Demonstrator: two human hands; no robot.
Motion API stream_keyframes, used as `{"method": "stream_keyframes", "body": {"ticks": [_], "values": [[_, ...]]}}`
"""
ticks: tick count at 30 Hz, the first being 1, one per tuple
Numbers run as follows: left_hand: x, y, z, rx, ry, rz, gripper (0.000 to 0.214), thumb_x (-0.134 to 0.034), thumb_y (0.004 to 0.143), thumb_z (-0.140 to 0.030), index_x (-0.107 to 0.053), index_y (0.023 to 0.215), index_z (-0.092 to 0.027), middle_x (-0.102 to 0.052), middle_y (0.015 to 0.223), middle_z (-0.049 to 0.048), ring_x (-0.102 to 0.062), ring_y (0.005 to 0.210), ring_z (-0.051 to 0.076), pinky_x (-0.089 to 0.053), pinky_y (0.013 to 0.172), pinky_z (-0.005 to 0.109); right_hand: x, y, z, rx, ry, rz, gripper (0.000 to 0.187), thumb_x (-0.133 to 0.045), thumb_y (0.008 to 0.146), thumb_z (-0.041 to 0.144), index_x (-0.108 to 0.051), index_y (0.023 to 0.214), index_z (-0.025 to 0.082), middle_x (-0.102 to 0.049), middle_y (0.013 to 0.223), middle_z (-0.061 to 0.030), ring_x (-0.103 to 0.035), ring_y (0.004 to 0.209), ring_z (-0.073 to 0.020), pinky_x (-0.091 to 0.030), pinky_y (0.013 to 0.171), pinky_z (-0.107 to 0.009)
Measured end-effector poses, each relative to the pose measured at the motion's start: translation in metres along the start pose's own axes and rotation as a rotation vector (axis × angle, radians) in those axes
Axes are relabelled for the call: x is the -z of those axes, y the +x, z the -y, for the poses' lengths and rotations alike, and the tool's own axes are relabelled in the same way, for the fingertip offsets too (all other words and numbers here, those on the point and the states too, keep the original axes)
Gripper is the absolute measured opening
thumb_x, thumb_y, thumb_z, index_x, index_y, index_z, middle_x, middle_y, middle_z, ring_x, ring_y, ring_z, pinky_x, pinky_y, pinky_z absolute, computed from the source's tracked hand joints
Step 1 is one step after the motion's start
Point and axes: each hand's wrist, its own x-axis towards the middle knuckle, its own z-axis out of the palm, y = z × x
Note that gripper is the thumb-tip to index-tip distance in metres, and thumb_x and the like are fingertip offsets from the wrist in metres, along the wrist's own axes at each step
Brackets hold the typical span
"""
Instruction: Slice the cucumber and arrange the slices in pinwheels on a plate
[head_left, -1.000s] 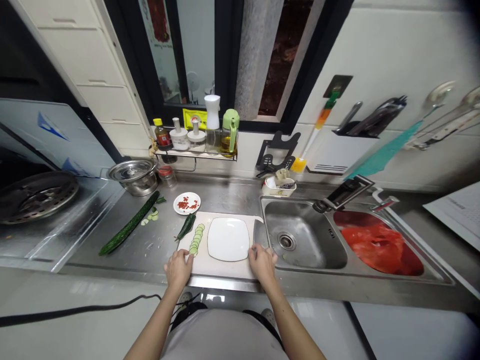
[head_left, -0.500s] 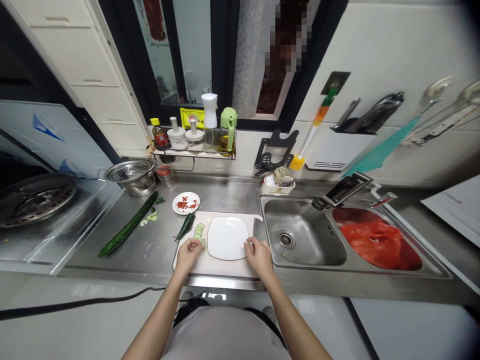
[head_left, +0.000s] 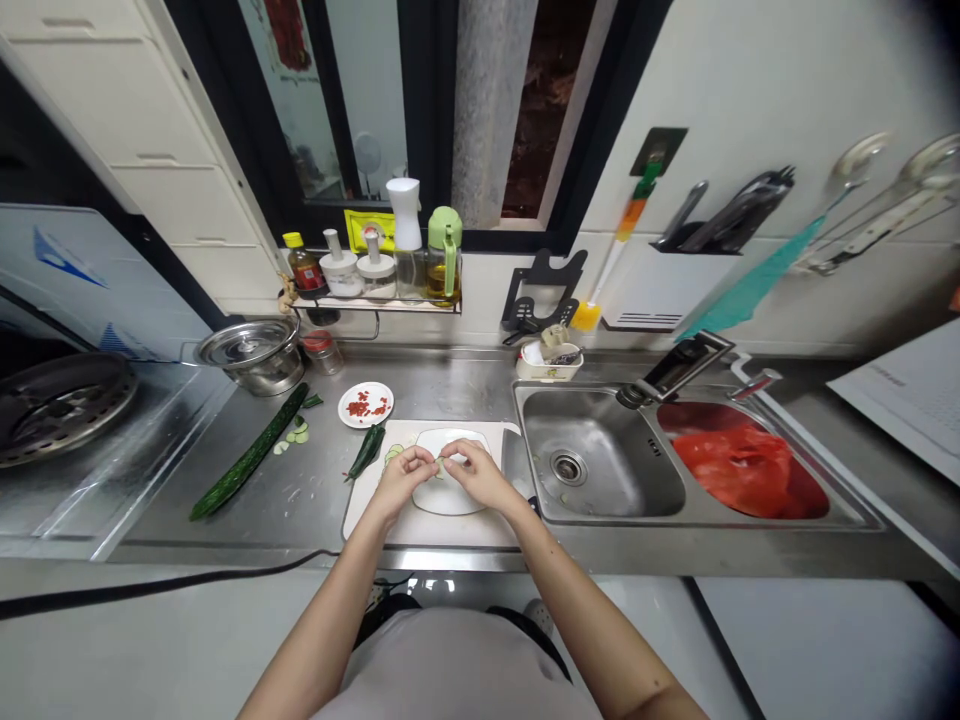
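Both hands meet over a white square plate [head_left: 450, 500], which lies on a pale cutting board [head_left: 367, 505]. My left hand [head_left: 403, 478] pinches a cucumber slice [head_left: 440, 468] from the left. The fingertips of my right hand [head_left: 478, 473] are closed at the slice's other side. Fingers partly cover the slice. More cucumber slices [head_left: 393, 453] lie on the board left of the plate, partly behind my left hand. Further left, a short dark green cucumber piece [head_left: 367, 452] rests across the board's edge.
A long cucumber [head_left: 251, 455] lies on the steel counter at left, with small green scraps [head_left: 298, 433] beside it. Behind the board stands a small white dish [head_left: 365, 405] of chopped red bits. To the right is a double sink [head_left: 607, 460], with a red bag [head_left: 750, 475] in its far basin.
My left hand has lifted a cucumber slice off the board and moved right, over the plate. My right hand has left the plate's right edge and come in to meet it.
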Motion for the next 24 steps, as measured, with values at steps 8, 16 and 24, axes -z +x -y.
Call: {"method": "stream_keyframes", "body": {"ticks": [8,16,24], "values": [[-0.005,0.001,0.019,0.106,-0.043,-0.155,0.040,-0.070,0.067,-0.052,-0.058,0.082,-0.017,-0.057,0.062,-0.0022,-0.048,0.053,0.008,-0.036,0.051,0.019,0.000,0.007,-0.011,-0.005,0.039,-0.012,0.013,-0.054,0.086,0.027,-0.063,0.081,0.019,-0.067,0.083,-0.0012,-0.058,0.084,-0.0154,-0.042,0.074,-0.025],[-0.020,0.016,0.030,0.403,-0.427,-0.026,0.047,-0.072,0.072,-0.047,-0.056,0.106,-0.018,-0.066,0.075,0.0022,-0.053,0.049,0.005,-0.027,0.041,0.013,0.010,0.010,-0.018,0.035,-0.082,0.079,0.014,-0.053,0.087,0.023,-0.065,0.082,0.020,-0.068,0.083,-0.0003,-0.055,0.082,-0.0145,-0.040,0.081,-0.026],[-0.022,0.038,0.041,0.336,-0.325,-0.092,0.059,-0.080,0.057,-0.027,-0.057,0.110,-0.018,-0.058,0.065,-0.0050,-0.049,0.051,0.004,-0.024,0.043,0.014,0.007,0.010,-0.042,-0.006,-0.108,0.053,0.011,-0.056,0.084,0.021,-0.066,0.081,0.018,-0.066,0.079,-0.0003,-0.055,0.082,-0.0145,-0.039,0.081,-0.026]]}}
